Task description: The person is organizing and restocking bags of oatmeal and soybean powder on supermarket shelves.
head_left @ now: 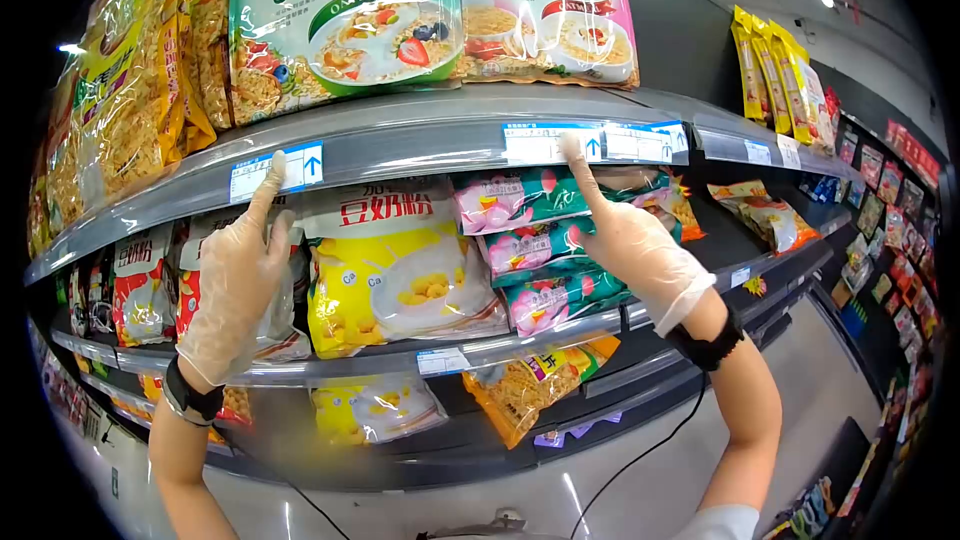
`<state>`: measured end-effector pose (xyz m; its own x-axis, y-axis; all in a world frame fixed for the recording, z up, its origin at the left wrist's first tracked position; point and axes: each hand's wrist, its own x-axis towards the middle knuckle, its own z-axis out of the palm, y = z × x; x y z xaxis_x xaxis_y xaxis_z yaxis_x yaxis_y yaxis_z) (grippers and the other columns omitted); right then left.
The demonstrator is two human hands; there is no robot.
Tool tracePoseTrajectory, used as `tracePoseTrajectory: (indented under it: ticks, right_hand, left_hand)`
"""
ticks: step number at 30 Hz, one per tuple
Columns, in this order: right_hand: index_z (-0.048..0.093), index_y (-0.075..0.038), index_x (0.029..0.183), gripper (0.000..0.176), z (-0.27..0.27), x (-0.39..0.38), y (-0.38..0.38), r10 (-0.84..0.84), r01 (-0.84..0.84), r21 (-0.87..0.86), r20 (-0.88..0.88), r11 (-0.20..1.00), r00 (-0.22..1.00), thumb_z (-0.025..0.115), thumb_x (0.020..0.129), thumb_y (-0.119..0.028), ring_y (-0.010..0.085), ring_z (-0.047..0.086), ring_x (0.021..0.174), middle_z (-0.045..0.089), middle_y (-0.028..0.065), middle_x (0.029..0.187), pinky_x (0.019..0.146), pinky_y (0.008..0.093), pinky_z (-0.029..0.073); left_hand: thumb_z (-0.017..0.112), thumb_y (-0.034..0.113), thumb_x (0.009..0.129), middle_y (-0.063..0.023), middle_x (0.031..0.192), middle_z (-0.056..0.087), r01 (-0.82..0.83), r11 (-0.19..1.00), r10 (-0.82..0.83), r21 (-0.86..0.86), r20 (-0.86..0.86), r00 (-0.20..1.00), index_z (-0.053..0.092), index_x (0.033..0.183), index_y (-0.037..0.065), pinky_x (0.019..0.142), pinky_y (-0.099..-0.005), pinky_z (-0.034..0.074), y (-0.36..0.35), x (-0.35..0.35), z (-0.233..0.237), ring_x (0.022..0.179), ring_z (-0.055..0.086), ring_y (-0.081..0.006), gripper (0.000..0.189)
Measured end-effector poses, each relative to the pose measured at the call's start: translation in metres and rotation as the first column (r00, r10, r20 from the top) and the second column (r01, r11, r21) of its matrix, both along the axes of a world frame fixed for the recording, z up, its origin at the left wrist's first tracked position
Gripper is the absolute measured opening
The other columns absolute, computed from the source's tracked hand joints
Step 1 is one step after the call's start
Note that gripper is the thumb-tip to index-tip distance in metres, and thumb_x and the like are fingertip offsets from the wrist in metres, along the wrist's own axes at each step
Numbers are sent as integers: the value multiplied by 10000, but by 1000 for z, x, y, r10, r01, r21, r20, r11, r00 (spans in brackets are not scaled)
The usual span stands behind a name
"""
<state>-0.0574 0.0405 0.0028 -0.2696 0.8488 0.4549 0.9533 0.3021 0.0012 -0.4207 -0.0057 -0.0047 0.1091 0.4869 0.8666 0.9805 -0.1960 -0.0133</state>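
Observation:
Both hands wear thin translucent gloves, with black bands at the wrists. My left hand (235, 285) points its index finger up onto a blue-and-white price label (303, 166) on the upper shelf's front edge. My right hand (635, 240) has its index finger on another label (530, 144) farther right along that edge, its thumb apart. Neither hand holds anything. Behind and beside my left hand are soy milk powder bags, one of them yellow and white (400, 280). Green-and-pink packets (540, 302) lie stacked left of my right hand.
Large oatmeal bags, one green (345, 30) and one pink (548, 15), stand on the upper shelf (420, 130). An orange-yellow bag (525, 390) sticks out on the lower shelf. Yellow packets (775, 75) stand at the right. A black cable hangs by my right wrist.

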Motion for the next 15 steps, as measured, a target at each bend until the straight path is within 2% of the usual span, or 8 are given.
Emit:
tracePoseTrajectory:
  ticks: [3,4,7,8,9,11,12,15]
  right_hand:
    - [-65,-341,1469,964,1,-1,-2,-53,47,68,80,997,995,566,808,-33,352,640,630,614,207,673,589,444,501]
    - [-61,-368,1462,975,6,-3,-6,-44,45,-13,16,999,999,579,801,-44,369,639,653,620,211,692,609,456,501]
    - [-32,-395,1457,957,19,-2,-16,-76,79,-75,46,994,996,582,802,-64,373,637,650,623,209,695,610,457,502]
    - [-3,-416,1452,933,12,12,-10,35,-38,53,52,998,998,591,807,-98,379,643,687,627,221,729,627,458,502]
    - [-3,-416,1452,933,14,16,-11,34,-37,54,50,998,998,591,807,-98,379,643,687,627,221,729,627,458,502]
    - [13,-420,1452,910,26,20,-14,-90,89,15,107,996,990,600,818,-135,381,649,736,637,230,794,656,455,509]
    - [20,-430,1449,898,29,23,-16,-100,102,-15,99,995,990,610,828,-161,378,652,764,646,219,841,674,457,516]
    - [10,-424,1451,886,27,29,-17,-109,110,-3,105,994,988,608,841,-188,373,654,758,649,214,846,681,451,521]
  left_hand:
    - [619,97,832,-134,501,487,-12,1000,13,-29,31,999,378,1406,251,474,-409,418,0,0,0,447,520,-310,641]
    - [617,99,833,-143,510,494,-11,999,11,-30,24,1000,384,1403,251,477,-413,420,0,1,1,456,525,-317,634]
    - [612,113,837,-164,534,512,-3,999,3,-33,-3,1000,396,1395,252,485,-425,424,0,-2,3,478,537,-335,615]
    - [610,123,839,-176,549,523,8,1000,-9,-23,-16,1000,402,1390,252,490,-432,427,0,-3,4,490,543,-345,603]
    - [610,123,839,-176,549,523,9,1000,-9,-22,-18,1000,402,1390,252,490,-432,427,0,-4,6,490,543,-345,603]
    - [602,148,844,-192,578,542,-13,998,9,-64,-69,998,408,1385,251,503,-444,433,-3,-7,11,515,554,-361,583]
    - [602,148,844,-192,578,542,-12,998,8,-62,-69,998,408,1385,251,503,-444,433,-4,-9,13,515,554,-361,583]
    - [597,155,843,-186,583,554,-4,996,-5,-87,-109,994,405,1386,253,512,-446,443,-7,-12,18,526,563,-363,584]
